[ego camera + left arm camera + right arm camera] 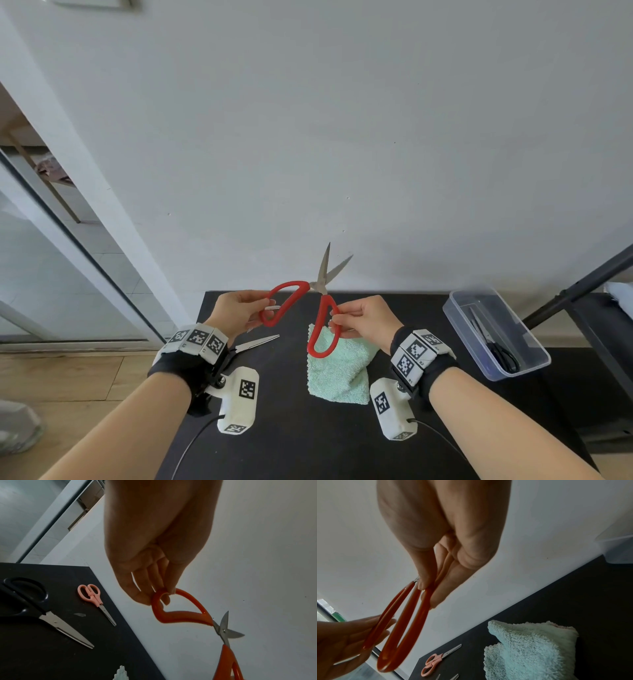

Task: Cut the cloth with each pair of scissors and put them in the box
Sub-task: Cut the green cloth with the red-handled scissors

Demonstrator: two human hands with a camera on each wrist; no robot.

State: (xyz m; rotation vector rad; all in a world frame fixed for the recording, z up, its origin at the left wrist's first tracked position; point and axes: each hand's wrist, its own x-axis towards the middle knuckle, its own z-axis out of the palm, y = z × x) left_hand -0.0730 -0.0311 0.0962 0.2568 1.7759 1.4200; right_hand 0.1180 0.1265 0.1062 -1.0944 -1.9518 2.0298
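From the head view, both hands hold the red-handled scissors [317, 301] up above the black worktop [281, 411], blades parted and pointing up toward the wall. The left hand [236, 313] has its grip pinched on the left handle loop; the right hand [368, 323] has its grip pinched on the other loop, which hangs down over the green cloth [342, 373]. The cloth lies folded on the worktop between the two wrists. At the right of the worktop stands a clear plastic box [455, 320], and inside it lies one pair of black-handled scissors [496, 344], handles toward the person. A blade tip of another pair shows just past the left wrist.

In the left wrist view, the left hand's fingertips [145, 599] curl round the end of the red loop. Below on the worktop lie large black-handled scissors [34, 608] and small pink scissors [96, 601], well apart from each other, both closed.

In the right wrist view, the right hand's thumb and fingers [426, 580] clamp the red loop near the pivot. The cloth sits below at right, the pink scissors near it. A corner of the box shows at the upper right edge.
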